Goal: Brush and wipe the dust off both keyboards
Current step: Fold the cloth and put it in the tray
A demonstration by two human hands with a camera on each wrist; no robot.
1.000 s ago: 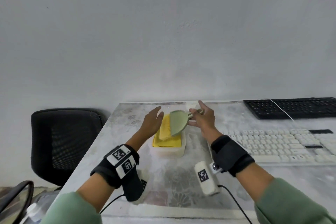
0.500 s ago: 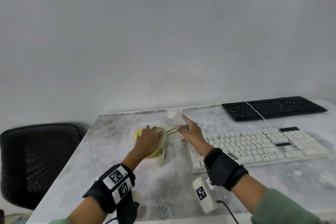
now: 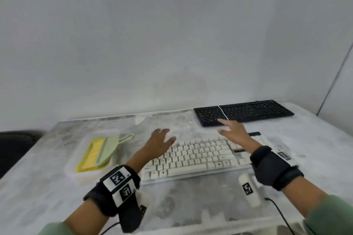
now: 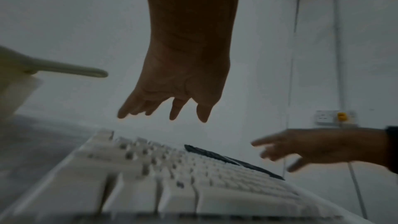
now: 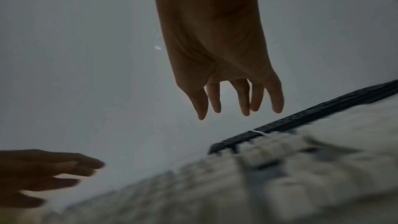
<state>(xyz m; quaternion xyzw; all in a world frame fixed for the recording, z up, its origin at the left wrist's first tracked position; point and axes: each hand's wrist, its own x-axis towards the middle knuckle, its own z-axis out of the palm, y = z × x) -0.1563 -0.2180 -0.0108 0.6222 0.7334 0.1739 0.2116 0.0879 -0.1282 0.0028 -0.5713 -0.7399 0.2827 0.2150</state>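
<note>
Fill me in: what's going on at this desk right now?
A person is cleaning keyboards, but neither hand holds anything at this moment. The left hand and right hand hover open above the white keyboard. The green brush lies on a yellow cloth to the left. The black keyboard sits behind, untouched, on the dusty table.

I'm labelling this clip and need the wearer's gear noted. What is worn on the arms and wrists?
Both forearms wear pale green sleeves. The left wrist carries a black strap with two white square-code tags. The right wrist has a black strap, a white tag and a thin black cable. The hands are bare.
</note>
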